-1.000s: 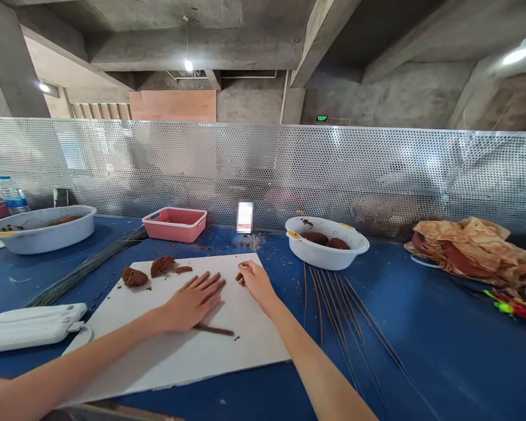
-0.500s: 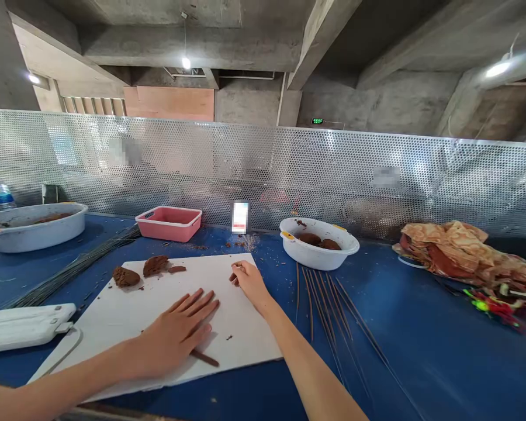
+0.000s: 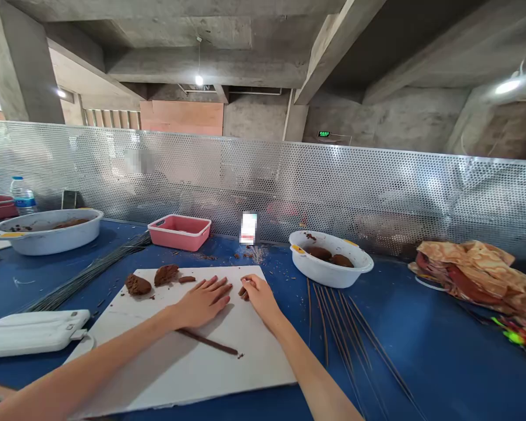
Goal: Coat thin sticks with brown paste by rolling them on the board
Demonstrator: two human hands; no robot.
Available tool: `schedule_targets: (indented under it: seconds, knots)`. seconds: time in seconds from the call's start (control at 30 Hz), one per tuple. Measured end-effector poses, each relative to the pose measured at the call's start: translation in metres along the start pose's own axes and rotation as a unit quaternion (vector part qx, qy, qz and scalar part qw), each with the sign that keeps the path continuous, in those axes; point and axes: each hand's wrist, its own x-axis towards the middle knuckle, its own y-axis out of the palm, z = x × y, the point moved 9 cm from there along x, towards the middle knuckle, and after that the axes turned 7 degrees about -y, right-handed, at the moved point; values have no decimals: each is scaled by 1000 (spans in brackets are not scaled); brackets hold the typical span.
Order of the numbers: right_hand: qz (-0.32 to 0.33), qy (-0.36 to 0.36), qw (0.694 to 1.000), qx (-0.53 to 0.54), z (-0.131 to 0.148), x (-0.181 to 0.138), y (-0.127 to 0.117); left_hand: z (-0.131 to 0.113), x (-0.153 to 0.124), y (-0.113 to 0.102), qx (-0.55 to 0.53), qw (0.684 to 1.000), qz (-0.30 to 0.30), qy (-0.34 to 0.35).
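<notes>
My left hand (image 3: pixel 204 302) is spread flat, palm down, over the flat white board (image 3: pixel 193 380). On this board lies the thin brown clay-like roll (image 3: pixel 214 344), beside my left wrist. My right hand (image 3: pixel 259 295) is curled around a small brown clay-like lump (image 3: pixel 243 293).

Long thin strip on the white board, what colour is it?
The strip is dark brown; it shows best in the head view.

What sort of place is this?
Likely a craft workshop: a thin brown strip and clay-like lumps on a white board, a bundle of thin rods, and a bare concrete ceiling.
</notes>
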Motion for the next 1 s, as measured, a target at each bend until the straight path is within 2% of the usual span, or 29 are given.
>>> schedule_targets:
  seconds: [0.1, 0.2, 0.3, 0.4, 0.5, 0.7, 0.77, 0.87, 1.0]
  knots:
    - [1, 1, 1000, -4, -3, 0, 0, 5, -13, -1, 2, 1000, -11, -8]
    - [3, 1, 1000, -14, -4, 0, 1, -1, -44, -8, -11, 1000, -24, 2]
    - [3, 5, 1000, -27, -2, -1, 0, -7, -75, -13, -28, 1000, -6, 1]
    - [8, 5, 999, -39, 0, -2, 1, -13, -89, -17, -37, 999, 16, 1]
    - [8, 1, 999, -43, 0, -2, 1, -13, -80, -19, -44, 999, 12, -3]
    - [11, -7, 1000, -29, 0, -1, 1, 4, -23, -4, -42, 998, 41, -20]
    - [12, -3, 1000, -22, 1, -2, 1, 9, -12, 0, -40, 998, 41, -26]
    - [10, -2, 1000, -24, 3, -3, 0, 10, -16, 1, -20, 999, 19, -25]
    - [7, 1, 999, -47, 7, -4, -1, -5, -52, -7, -9, 1000, -16, 18]
